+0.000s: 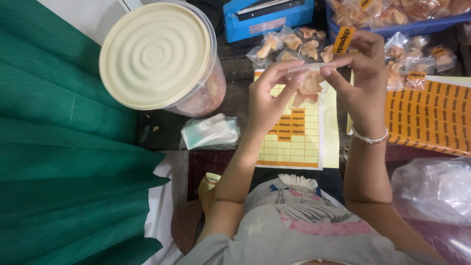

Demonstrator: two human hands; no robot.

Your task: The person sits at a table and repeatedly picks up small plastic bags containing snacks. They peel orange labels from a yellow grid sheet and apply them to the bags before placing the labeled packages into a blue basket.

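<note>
A small clear bag of snacks (310, 83) is pinched at its top edge between the left hand (267, 100) and the right hand (360, 81), each clamped on one end; the mouth edge is stretched level, its long axis running left to right, and the filled body hangs toward the person; an orange label (342, 40) is stuck up beside the right fingers. Beneath it a yellow sheet of orange stickers (294, 140) is laid flat, with a second orange sticker sheet (429, 118) to the right; filled packets (289, 44) are piled beyond, before a blue heat sealer (267, 17) and a blue crate (422, 24); a cream-lidded round tub (157, 54) is stood at the left, a stack of empty bags (211, 131) just below it.
</note>
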